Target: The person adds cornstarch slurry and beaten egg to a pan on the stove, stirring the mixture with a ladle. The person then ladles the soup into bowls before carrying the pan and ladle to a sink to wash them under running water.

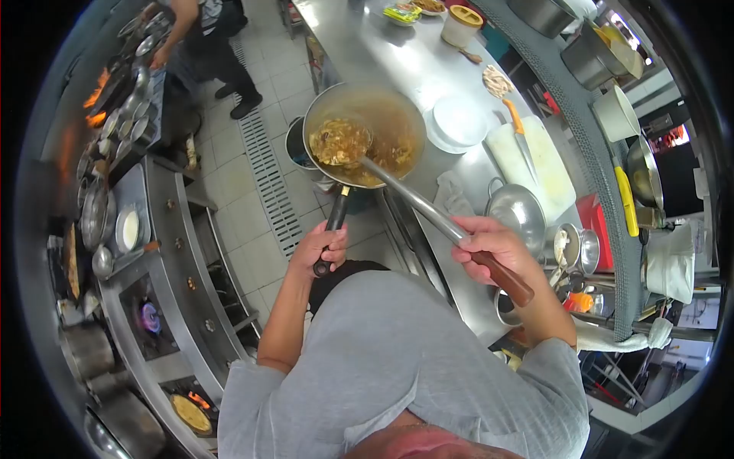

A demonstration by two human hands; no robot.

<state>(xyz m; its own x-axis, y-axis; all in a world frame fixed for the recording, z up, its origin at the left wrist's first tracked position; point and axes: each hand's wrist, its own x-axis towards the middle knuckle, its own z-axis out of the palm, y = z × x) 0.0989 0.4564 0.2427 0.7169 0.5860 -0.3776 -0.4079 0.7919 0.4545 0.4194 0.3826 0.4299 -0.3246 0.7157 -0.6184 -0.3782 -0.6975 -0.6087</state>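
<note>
My left hand [324,246] is wrapped round the black handle of a pan [409,103], holding it up near the edge of the steel table. Inside the pan lies a brown, saucy food [397,157] with pale pieces. My right hand [489,249] grips the brown wooden handle of a ladle [417,200]. The bowl of this ladle is down in the pan, filled with the food and partly hidden by it. To the right of the pan, white plates [457,122] rest on the table.
A knife [522,145] with an orange handle lies on a white cutting board [562,172]. Nearby stands a metal bowl [516,214]. On the left are stove burners [151,315] with flames and a pan of yellow food [191,413]. Another person [222,46] stands by the far stove.
</note>
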